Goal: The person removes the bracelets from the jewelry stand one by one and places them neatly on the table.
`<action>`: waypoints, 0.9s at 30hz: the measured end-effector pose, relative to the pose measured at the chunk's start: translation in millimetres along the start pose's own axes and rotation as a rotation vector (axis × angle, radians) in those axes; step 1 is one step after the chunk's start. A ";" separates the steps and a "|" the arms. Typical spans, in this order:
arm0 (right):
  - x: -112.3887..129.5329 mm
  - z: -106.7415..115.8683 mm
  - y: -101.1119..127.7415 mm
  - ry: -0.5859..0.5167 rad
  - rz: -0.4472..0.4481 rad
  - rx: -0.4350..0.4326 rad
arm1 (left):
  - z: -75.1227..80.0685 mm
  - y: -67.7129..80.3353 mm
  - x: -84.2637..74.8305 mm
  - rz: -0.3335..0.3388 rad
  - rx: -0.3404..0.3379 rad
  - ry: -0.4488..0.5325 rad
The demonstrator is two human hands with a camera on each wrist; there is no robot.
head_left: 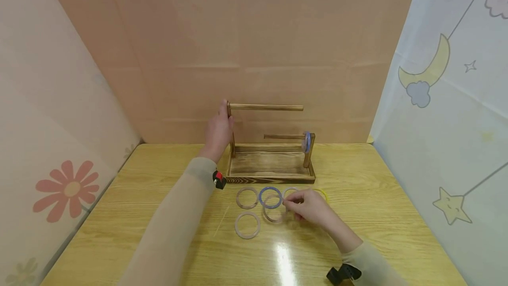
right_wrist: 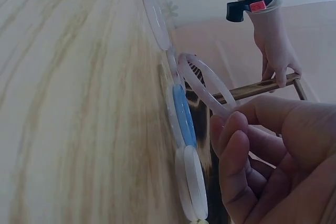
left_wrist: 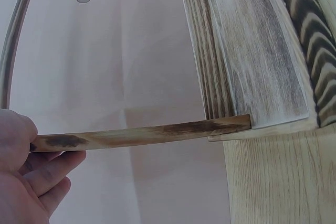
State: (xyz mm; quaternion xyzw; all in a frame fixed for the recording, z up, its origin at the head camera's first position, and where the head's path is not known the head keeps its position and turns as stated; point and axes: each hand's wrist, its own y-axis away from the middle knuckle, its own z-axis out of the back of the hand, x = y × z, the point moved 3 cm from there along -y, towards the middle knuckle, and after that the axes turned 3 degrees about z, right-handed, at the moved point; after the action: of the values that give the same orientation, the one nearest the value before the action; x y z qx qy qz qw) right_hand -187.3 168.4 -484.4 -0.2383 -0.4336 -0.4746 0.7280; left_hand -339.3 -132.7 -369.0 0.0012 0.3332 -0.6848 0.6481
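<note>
Item: clear ring [right_wrist: 206,83], lower centre of the head view, tilted up off the wooden table [head_left: 389,215] among the other rings, pinched at its near edge between thumb and fingertips [right_wrist: 231,129] of the right hand [head_left: 311,208]. Adjacent: blue ring [head_left: 270,197] and further clear rings, flat, just left of that hand; yellow ring [head_left: 322,192] behind it. Left hand [head_left: 218,130] gripped the upright post of the wooden rack [head_left: 271,169], mid-frame. One blue ring [head_left: 307,141] hung on the lower peg. Step judged: pick-up under way; next move would call for lifting it clear and aligning its opening with a peg end.
</note>
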 end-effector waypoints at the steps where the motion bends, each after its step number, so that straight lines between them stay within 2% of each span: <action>1: -1.2 -0.6 0.4 -0.006 0.000 0.010 | 0.0 0.2 -0.2 0.002 0.000 0.001; 9: -3.5 -2.8 3.9 -0.033 -0.041 0.072 | -0.6 0.4 -1.8 0.004 -0.008 0.006; 17: -6.8 -6.7 5.1 -0.047 -0.032 0.126 | -0.3 0.5 -1.9 0.001 -0.005 -0.004; 27: -6.8 -10.3 7.0 -0.008 -0.058 0.110 | 0.1 1.9 -1.8 -0.011 -0.010 -0.002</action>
State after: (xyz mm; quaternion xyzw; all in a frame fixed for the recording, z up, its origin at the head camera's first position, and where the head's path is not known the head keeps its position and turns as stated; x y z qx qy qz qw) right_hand -178.1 167.0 -495.0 -0.1873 -0.4688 -0.4701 0.7240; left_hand -337.2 -131.0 -369.0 -0.0046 0.3358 -0.6868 0.6446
